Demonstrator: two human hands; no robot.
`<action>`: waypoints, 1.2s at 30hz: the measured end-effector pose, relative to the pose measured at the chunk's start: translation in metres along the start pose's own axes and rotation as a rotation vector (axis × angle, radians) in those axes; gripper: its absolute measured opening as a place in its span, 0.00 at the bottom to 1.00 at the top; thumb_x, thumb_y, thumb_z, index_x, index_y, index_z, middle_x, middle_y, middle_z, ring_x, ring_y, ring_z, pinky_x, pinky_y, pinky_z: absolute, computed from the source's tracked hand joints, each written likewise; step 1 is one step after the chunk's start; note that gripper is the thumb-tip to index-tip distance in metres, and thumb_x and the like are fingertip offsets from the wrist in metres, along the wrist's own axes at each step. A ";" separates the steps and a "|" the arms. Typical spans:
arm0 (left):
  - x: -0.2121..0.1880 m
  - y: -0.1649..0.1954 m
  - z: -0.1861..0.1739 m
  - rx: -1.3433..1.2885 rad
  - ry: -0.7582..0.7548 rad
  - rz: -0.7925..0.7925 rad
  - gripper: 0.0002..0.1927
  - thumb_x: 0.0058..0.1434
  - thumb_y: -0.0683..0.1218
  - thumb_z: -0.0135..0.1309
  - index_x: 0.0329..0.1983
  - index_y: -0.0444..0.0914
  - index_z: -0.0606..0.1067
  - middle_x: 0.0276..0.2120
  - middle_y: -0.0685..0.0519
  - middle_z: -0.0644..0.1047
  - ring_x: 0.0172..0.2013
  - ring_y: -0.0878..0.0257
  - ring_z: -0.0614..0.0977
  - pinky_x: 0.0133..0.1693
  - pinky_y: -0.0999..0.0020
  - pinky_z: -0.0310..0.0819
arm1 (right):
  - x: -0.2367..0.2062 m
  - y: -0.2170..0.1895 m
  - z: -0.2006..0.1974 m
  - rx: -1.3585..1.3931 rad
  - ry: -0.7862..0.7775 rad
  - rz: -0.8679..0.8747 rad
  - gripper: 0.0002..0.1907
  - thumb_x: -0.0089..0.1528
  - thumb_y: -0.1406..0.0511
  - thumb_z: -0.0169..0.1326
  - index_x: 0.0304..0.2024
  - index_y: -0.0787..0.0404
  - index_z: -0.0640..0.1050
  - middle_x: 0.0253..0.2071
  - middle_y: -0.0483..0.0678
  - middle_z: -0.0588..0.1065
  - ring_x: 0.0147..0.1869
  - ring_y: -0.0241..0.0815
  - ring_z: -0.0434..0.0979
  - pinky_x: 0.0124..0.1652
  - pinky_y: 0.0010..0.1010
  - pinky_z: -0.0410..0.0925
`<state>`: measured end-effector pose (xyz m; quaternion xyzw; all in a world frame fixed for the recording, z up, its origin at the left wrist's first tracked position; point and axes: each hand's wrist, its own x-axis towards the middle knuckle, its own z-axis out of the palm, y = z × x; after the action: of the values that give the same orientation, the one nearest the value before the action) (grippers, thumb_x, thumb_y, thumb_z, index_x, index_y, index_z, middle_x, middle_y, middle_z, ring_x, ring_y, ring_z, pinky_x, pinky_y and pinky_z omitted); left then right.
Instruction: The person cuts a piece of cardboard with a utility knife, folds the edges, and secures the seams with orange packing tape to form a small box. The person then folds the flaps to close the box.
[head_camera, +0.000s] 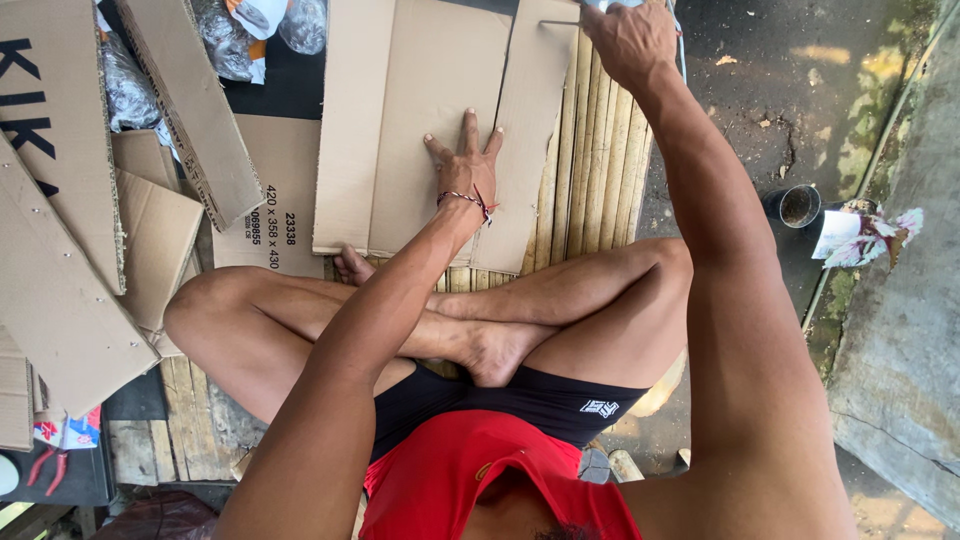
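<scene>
Left hand (467, 165) flat, fingers spread, palm pressing down on the cardboard sheet (420, 120) lying on the bamboo-slat platform (600, 170), at 12 o'clock from the crossed legs. Right hand (630, 40) at 1 o'clock, fingers clenched around a thin tool at the sheet's top right edge; tool mostly hidden, kind unclear. Loose cardboard pieces (70, 230) at 9–10 o'clock. Small dark pot (798, 205) at 3 o'clock.

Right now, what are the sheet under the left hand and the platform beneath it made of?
Sheet: corrugated cardboard by the look, matte brown, with fold creases and raw cut edges. The left hand lies flat on it. Platform: probably split bamboo slats, pale, dry and unfinished, laid in narrow parallel strips. The right hand grips something at the sheet's far edge; what it is cannot be told.
</scene>
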<state>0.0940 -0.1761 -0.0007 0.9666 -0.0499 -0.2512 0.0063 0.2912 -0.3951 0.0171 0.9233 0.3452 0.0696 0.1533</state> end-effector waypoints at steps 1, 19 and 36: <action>0.001 0.001 0.001 -0.009 -0.018 -0.009 0.57 0.50 0.55 0.67 0.79 0.54 0.48 0.76 0.39 0.40 0.60 0.17 0.64 0.64 0.26 0.56 | -0.003 0.002 -0.001 -0.072 0.080 -0.028 0.18 0.71 0.58 0.46 0.61 0.48 0.77 0.21 0.41 0.71 0.15 0.28 0.58 0.20 0.29 0.57; -0.003 0.001 -0.009 -0.101 -0.049 -0.044 0.59 0.47 0.49 0.70 0.78 0.57 0.48 0.77 0.43 0.40 0.60 0.09 0.58 0.61 0.33 0.61 | -0.080 0.031 0.007 0.212 -0.076 0.199 0.17 0.80 0.62 0.40 0.39 0.62 0.74 0.35 0.55 0.78 0.15 0.33 0.59 0.12 0.27 0.52; -0.034 0.074 0.033 -0.259 0.470 0.050 0.47 0.62 0.56 0.57 0.73 0.24 0.55 0.73 0.29 0.53 0.74 0.34 0.50 0.73 0.45 0.40 | -0.171 -0.117 -0.032 1.384 0.202 0.982 0.19 0.69 0.70 0.41 0.63 0.58 0.67 0.37 0.51 0.78 0.25 0.38 0.76 0.22 0.33 0.69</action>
<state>0.0416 -0.2456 -0.0101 0.9880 -0.0385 -0.0238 0.1475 0.0832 -0.4167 0.0045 0.8432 -0.1176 -0.0166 -0.5243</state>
